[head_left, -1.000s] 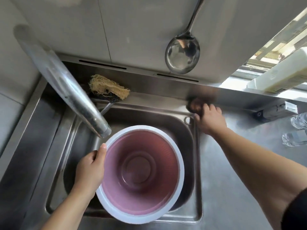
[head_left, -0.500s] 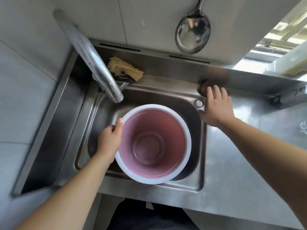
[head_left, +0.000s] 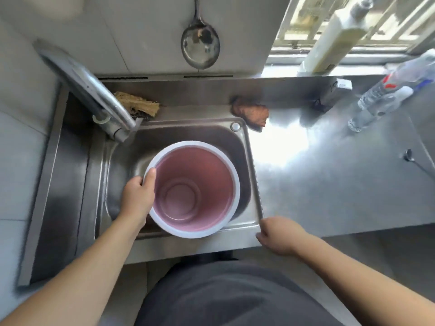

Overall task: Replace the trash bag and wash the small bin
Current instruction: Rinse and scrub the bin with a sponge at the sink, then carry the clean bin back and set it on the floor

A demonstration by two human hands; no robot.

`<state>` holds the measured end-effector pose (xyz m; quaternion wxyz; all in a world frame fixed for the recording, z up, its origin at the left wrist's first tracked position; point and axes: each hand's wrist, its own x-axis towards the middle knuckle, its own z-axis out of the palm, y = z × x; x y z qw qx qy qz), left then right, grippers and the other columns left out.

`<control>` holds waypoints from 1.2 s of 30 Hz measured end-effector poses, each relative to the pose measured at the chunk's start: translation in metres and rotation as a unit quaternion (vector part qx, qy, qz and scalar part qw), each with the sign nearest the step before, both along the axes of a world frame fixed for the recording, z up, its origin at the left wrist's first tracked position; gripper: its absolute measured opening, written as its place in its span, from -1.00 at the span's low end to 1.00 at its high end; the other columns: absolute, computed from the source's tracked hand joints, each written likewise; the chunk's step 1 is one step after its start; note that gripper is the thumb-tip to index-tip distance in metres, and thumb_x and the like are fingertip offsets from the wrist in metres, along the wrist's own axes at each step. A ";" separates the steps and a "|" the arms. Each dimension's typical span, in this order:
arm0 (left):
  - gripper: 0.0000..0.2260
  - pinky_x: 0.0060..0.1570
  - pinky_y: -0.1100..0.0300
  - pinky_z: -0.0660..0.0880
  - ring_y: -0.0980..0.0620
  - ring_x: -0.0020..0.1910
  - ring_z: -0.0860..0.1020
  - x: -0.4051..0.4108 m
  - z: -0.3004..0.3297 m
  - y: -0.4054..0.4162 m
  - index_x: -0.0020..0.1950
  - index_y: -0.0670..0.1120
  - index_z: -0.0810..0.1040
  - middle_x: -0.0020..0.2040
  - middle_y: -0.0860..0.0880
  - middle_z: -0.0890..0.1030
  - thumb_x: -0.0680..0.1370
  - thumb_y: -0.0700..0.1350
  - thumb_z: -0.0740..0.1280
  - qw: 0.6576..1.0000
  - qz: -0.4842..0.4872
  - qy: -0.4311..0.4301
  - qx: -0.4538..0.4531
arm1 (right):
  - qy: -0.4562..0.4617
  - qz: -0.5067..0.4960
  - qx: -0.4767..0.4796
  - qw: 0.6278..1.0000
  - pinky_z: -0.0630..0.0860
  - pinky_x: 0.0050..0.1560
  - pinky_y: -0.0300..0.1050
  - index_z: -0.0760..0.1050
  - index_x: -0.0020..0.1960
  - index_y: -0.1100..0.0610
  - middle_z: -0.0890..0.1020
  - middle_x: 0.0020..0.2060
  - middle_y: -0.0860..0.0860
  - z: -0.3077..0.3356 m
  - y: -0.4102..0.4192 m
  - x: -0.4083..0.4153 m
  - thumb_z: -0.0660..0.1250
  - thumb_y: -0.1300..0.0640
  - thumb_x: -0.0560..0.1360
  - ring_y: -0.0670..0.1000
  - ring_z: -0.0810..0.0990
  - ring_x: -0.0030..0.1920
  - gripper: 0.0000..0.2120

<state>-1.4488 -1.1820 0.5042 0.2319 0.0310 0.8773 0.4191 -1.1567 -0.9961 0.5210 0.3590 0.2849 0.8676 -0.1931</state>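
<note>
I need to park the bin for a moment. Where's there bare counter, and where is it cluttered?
Free: the steel counter right of the sink, between the brown rag and the right hand. Crowded: the back right, with the clear bottle and white bottle, and behind the tap, where a scrubber lies. The left hand grips the bin.

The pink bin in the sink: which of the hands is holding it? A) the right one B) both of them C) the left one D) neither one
C: the left hand grips the white rim of the pink bin, thumb hooked inside, while the right hand sits apart from it at the front corner of the sink, touching no part of the bin.
</note>
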 end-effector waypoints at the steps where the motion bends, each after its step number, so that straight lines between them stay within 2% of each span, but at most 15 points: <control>1: -0.47 -0.31 0.10 0.38 -0.04 -0.34 0.45 -0.003 0.002 -0.001 -0.31 -0.07 0.43 -0.32 -0.05 0.49 0.46 0.39 0.17 1.000 -0.011 0.005 -0.006 | -0.026 -0.014 -0.020 0.999 0.44 -0.12 -0.04 0.47 -0.06 0.11 0.61 0.01 0.10 -0.005 -0.015 0.014 0.12 -0.08 0.58 0.19 0.56 -0.01 -0.71; 3: -0.43 -0.28 0.09 0.40 -0.04 -0.30 0.48 -0.008 0.006 -0.002 -0.28 -0.07 0.47 -0.28 -0.05 0.53 0.46 0.43 0.10 0.999 -0.033 0.021 -0.020 | -0.064 -0.054 -0.056 0.995 0.46 0.02 -0.03 0.53 0.13 0.17 0.61 0.16 0.14 -0.016 -0.047 0.039 0.15 -0.08 0.58 0.19 0.57 0.14 -0.64; 4: -0.44 -0.29 0.10 0.39 -0.03 -0.29 0.49 -0.010 0.008 -0.003 -0.28 -0.06 0.47 -0.28 -0.04 0.53 0.47 0.43 0.09 0.998 -0.048 0.032 -0.023 | -0.077 -0.079 -0.072 0.991 0.45 -0.01 -0.06 0.53 0.16 0.17 0.61 0.16 0.14 -0.022 -0.062 0.050 0.16 -0.07 0.58 0.17 0.57 0.13 -0.64; 7: -0.46 -0.38 0.11 0.33 -0.01 -0.37 0.42 -0.017 0.015 -0.003 -0.34 -0.07 0.37 -0.36 -0.01 0.45 0.50 0.39 0.12 0.993 -0.094 0.072 -0.029 | -0.122 -0.166 -0.110 0.972 0.36 -0.26 -0.12 0.46 -0.08 0.06 0.58 -0.02 0.08 -0.032 -0.104 0.075 0.16 -0.06 0.55 0.11 0.49 -0.07 -0.78; 11: -0.45 -0.42 0.10 0.32 -0.01 -0.42 0.36 -0.022 0.026 -0.002 -0.34 -0.12 0.33 -0.40 -0.01 0.39 0.50 0.37 0.16 0.984 -0.145 0.103 -0.020 | -0.124 -0.246 -0.122 0.954 0.37 -0.19 -0.09 0.40 -0.14 0.03 0.52 -0.16 -0.03 -0.039 -0.149 0.095 0.15 -0.06 0.55 0.10 0.46 -0.09 -0.81; 13: -0.45 -0.46 0.14 0.30 0.03 -0.46 0.34 -0.025 0.033 0.000 -0.37 -0.09 0.31 -0.42 0.02 0.37 0.49 0.38 0.17 0.982 -0.158 0.106 -0.007 | -0.121 -0.268 -0.133 0.947 0.41 -0.09 -0.07 0.50 0.05 0.07 0.59 0.00 0.00 -0.041 -0.167 0.098 0.16 -0.05 0.58 0.12 0.52 0.00 -0.76; 16: -0.44 -0.43 0.12 0.28 0.03 -0.46 0.29 -0.030 0.044 0.004 -0.43 -0.05 0.32 -0.44 0.02 0.31 0.47 0.41 0.21 0.980 -0.161 0.115 0.022 | -0.142 -0.274 -0.144 0.940 0.44 0.05 -0.05 0.49 0.26 0.13 0.58 0.24 0.07 -0.042 -0.186 0.103 0.16 -0.05 0.61 0.14 0.56 0.21 -0.65; 18: -0.44 -0.39 0.05 0.35 -0.03 -0.43 0.33 -0.032 0.053 0.008 -0.41 -0.05 0.38 -0.42 -0.02 0.35 0.44 0.44 0.23 0.979 -0.167 0.111 0.040 | -0.146 -0.286 -0.148 0.935 0.45 0.05 -0.04 0.50 0.24 0.15 0.59 0.22 0.10 -0.041 -0.194 0.107 0.16 -0.02 0.61 0.16 0.57 0.20 -0.66; 21: -0.36 -0.27 -0.19 0.54 -0.09 -0.36 0.44 -0.026 0.069 0.016 -0.28 -0.15 0.44 -0.37 -0.14 0.46 0.40 0.48 0.26 0.974 -0.188 0.113 0.066 | -0.134 -0.314 -0.147 0.928 0.51 0.13 0.01 0.51 0.26 0.16 0.60 0.22 0.10 -0.034 -0.201 0.114 0.18 -0.04 0.62 0.18 0.57 0.20 -0.64; 23: -0.27 -0.22 -0.23 0.59 -0.11 -0.37 0.47 -0.016 0.082 0.020 -0.22 -0.22 0.47 -0.34 -0.25 0.50 0.37 0.52 0.27 0.969 -0.209 0.105 0.081 | -0.134 -0.318 -0.139 0.928 0.50 0.13 0.01 0.51 0.27 0.17 0.59 0.23 0.11 -0.031 -0.205 0.119 0.19 -0.02 0.61 0.20 0.57 0.21 -0.64; 25: -0.20 -0.19 -0.30 0.59 -0.26 -0.36 0.52 -0.002 0.093 0.025 -0.17 -0.27 0.50 -0.23 -0.42 0.55 0.35 0.54 0.28 0.962 -0.241 0.084 0.093 | -0.131 -0.327 -0.137 0.926 0.51 0.13 0.02 0.51 0.27 0.17 0.59 0.22 0.11 -0.029 -0.209 0.126 0.19 0.00 0.60 0.21 0.57 0.21 -0.65; 28: -0.19 -0.14 -0.44 0.56 -0.46 -0.14 0.61 0.031 0.113 0.036 -0.05 -0.29 0.54 -0.04 -0.48 0.58 0.36 0.52 0.31 0.950 -0.284 0.039 0.122 | -0.105 -0.349 -0.135 0.921 0.49 0.07 0.02 0.49 0.25 0.17 0.59 0.20 0.13 -0.029 -0.217 0.145 0.17 0.01 0.60 0.22 0.57 0.18 -0.67; 32: -0.25 0.11 -0.43 0.51 -0.37 0.11 0.62 0.098 0.143 0.052 0.12 -0.24 0.59 0.12 -0.39 0.60 0.37 0.44 0.40 0.933 -0.320 -0.031 0.161 | -0.073 -0.380 -0.137 0.912 0.49 0.02 0.01 0.49 0.22 0.18 0.59 0.18 0.14 -0.031 -0.236 0.189 0.17 0.01 0.61 0.22 0.58 0.15 -0.69; 34: -0.26 0.01 -0.44 0.54 -0.42 0.05 0.62 0.144 0.157 0.057 0.10 -0.24 0.61 0.07 -0.38 0.63 0.37 0.44 0.39 0.921 -0.350 -0.038 0.165 | -0.071 -0.403 -0.141 0.901 0.52 0.07 0.02 0.51 0.23 0.19 0.60 0.19 0.15 -0.032 -0.249 0.219 0.19 0.00 0.60 0.22 0.59 0.16 -0.66; 36: -0.27 -0.22 -0.44 0.56 -0.42 -0.12 0.65 0.198 0.170 0.058 0.00 -0.24 0.63 -0.04 -0.40 0.65 0.36 0.45 0.37 0.911 -0.371 -0.037 0.177 | -0.060 -0.432 -0.146 0.888 0.53 0.11 0.00 0.53 0.29 0.16 0.60 0.23 0.15 -0.033 -0.262 0.252 0.19 0.01 0.59 0.21 0.58 0.19 -0.63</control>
